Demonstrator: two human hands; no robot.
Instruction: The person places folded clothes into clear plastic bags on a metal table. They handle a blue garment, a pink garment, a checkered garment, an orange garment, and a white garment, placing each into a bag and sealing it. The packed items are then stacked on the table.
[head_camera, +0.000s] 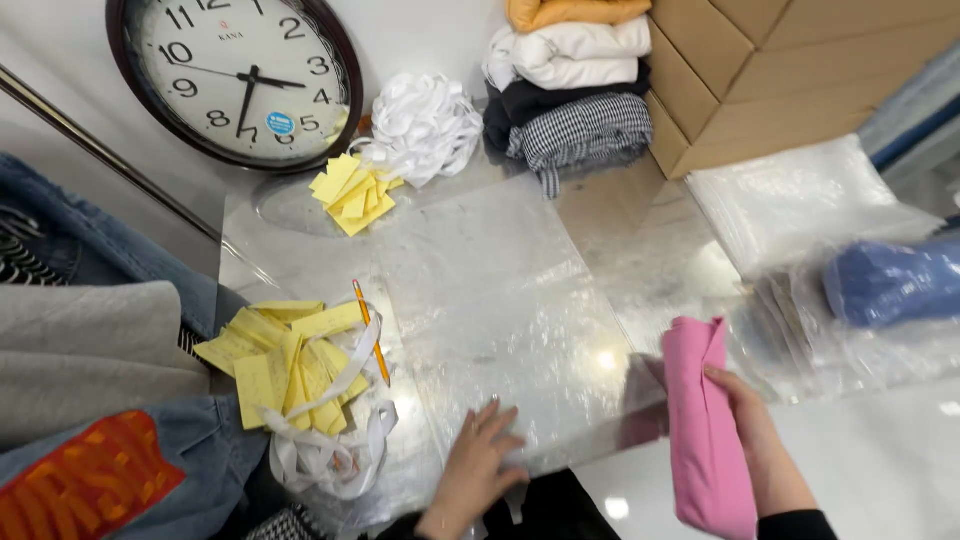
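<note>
White glossy table (880, 470), and on it lies a clear bag (500, 290), flat. Left hand (478, 455) rests on its near edge, fingers spread, gripping nothing. Right hand (748, 420) clasps a folded pink cloth (703, 420) at the bag's right edge. Yellow slips (285, 365) and a pencil (370, 330) lie left; a clock (235, 75) and folded clothes (575, 85) sit beyond.

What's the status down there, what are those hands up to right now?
Left hand flat on the clear plastic bag. Right hand grips the folded pink cloth beside it. Pencil and yellow slips lie left.
</note>
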